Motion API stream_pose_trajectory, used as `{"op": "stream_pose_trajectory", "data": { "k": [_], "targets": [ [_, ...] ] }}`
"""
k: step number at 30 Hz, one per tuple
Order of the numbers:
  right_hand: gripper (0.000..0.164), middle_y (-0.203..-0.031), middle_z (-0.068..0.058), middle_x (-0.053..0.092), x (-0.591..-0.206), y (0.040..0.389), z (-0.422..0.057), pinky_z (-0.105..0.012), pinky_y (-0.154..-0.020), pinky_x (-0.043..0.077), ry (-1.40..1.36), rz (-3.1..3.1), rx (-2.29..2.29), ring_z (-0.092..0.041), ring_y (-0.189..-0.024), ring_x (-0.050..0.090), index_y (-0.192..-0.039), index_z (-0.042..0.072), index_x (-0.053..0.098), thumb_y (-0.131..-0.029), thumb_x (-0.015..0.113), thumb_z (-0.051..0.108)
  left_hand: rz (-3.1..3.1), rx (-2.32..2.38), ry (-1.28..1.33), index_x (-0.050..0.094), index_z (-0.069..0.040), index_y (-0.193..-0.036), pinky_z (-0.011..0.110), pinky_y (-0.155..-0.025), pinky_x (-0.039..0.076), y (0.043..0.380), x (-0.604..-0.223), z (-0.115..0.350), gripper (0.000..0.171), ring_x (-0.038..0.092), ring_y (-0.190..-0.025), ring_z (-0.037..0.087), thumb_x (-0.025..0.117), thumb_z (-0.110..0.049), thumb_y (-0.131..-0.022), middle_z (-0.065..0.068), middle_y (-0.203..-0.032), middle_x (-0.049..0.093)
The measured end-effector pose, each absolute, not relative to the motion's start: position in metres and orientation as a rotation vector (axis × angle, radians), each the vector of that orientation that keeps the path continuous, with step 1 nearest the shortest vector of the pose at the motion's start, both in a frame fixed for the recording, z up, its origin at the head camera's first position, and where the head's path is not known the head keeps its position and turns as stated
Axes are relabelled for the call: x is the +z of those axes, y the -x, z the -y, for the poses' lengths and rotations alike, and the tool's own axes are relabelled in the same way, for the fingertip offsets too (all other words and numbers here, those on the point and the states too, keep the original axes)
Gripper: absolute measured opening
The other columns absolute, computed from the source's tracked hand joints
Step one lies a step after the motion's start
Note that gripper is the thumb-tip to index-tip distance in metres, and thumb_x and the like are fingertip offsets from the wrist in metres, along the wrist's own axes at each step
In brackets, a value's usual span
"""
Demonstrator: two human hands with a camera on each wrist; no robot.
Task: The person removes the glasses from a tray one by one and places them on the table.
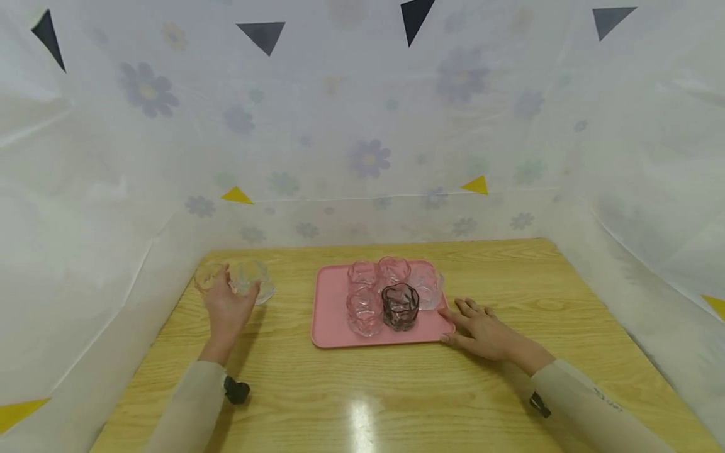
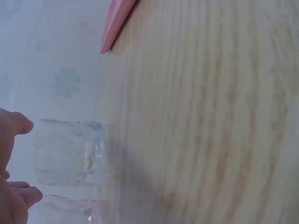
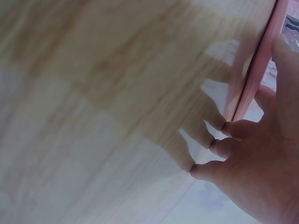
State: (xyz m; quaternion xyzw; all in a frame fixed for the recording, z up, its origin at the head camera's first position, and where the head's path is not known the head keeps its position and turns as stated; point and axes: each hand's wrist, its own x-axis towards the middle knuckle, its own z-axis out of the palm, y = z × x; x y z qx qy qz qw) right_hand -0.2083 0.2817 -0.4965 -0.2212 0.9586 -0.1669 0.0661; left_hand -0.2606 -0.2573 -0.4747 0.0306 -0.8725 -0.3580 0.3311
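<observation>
At the table's far left, my left hand [image 1: 228, 308] reaches over a clear glass [image 1: 246, 277], thumb and fingers spread wide at its near side. The left wrist view has this clear glass [image 2: 70, 151] just beyond the fingertips. Beside it stands a faintly pink glass [image 1: 208, 277], partly hidden by that hand. My right hand [image 1: 481, 330] rests at the right edge of a pink tray [image 1: 330, 314], with thumb and index finger at the rim. In the right wrist view its other fingertips [image 3: 198, 170] touch the tabletop, slightly parted.
Several pink glasses [image 1: 364, 311], a dark grey glass [image 1: 400, 307] and a pale clear glass [image 1: 427, 286] stand close together on the tray's middle and right. White flower-patterned sheeting [image 1: 362, 217] walls the wooden table [image 1: 362, 384] at the back and both sides.
</observation>
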Motion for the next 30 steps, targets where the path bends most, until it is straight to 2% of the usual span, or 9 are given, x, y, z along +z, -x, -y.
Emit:
{"op": "stream_pose_trajectory", "data": {
  "k": [4, 5, 8, 16, 24, 30],
  "targets": [
    [0.073, -0.169, -0.031, 0.027, -0.495, 0.208, -0.281, -0.083, -0.118, 0.016, 0.657, -2.881, -0.517, -0.056, -0.157, 0.020, -0.163, 0.017, 0.042, -0.105, 0.054, 0.060, 2.221, -0.888, 0.018, 0.057, 0.014, -0.138, 0.070, -0.096, 0.053, 0.260, -0.469, 0.256, 0.059, 0.068, -0.107, 0.055, 0.081, -0.010, -0.089, 0.039, -0.122, 0.067],
    [0.073, -0.169, -0.032, 0.027, -0.495, 0.208, -0.281, -0.084, -0.118, 0.016, 0.660, -2.879, -0.520, -0.056, -0.157, 0.020, -0.163, 0.017, 0.042, -0.105, 0.054, 0.060, 2.221, -0.907, 0.040, 0.058, 0.014, -0.137, 0.068, -0.091, 0.056, 0.260, -0.468, 0.254, 0.057, 0.067, -0.109, 0.055, 0.080, -0.009, -0.090, 0.039, -0.125, 0.067],
    [0.072, -0.168, -0.032, 0.028, -0.493, 0.207, -0.280, -0.084, -0.118, 0.016, 0.661, -2.878, -0.526, -0.057, -0.156, 0.021, -0.163, 0.017, 0.043, -0.105, 0.054, 0.059, 2.236, -0.987, 0.087, 0.059, 0.013, -0.136, 0.064, -0.096, 0.056, 0.257, -0.465, 0.245, 0.053, 0.065, -0.116, 0.052, 0.078, -0.008, -0.092, 0.038, -0.126, 0.066],
    [0.072, -0.168, -0.032, 0.029, -0.489, 0.206, -0.278, -0.084, -0.117, 0.018, 0.669, -2.886, -0.511, -0.057, -0.156, 0.022, -0.162, 0.016, 0.043, -0.106, 0.054, 0.058, 2.308, -1.206, 0.162, 0.061, 0.007, -0.137, 0.060, -0.101, 0.056, 0.251, -0.466, 0.208, 0.055, 0.066, -0.117, 0.047, 0.082, -0.011, -0.090, 0.030, -0.127, 0.069],
    [0.073, -0.168, -0.033, 0.028, -0.487, 0.206, -0.278, -0.084, -0.117, 0.018, 0.654, -2.867, -0.509, -0.058, -0.156, 0.021, -0.163, 0.016, 0.042, -0.106, 0.053, 0.059, 2.476, -1.406, 0.503, 0.056, -0.002, -0.147, 0.060, -0.107, 0.053, 0.247, -0.464, 0.180, 0.063, 0.064, -0.128, 0.042, 0.083, -0.019, -0.093, 0.021, -0.140, 0.066],
    [0.073, -0.168, -0.033, 0.028, -0.490, 0.208, -0.280, -0.084, -0.117, 0.018, 0.657, -2.867, -0.512, -0.058, -0.156, 0.022, -0.163, 0.017, 0.043, -0.105, 0.053, 0.060, 2.522, -1.499, 0.638, 0.055, -0.007, -0.150, 0.057, -0.109, 0.053, 0.246, -0.467, 0.161, 0.066, 0.062, -0.132, 0.041, 0.083, -0.021, -0.093, 0.018, -0.143, 0.065]
  ]
}}
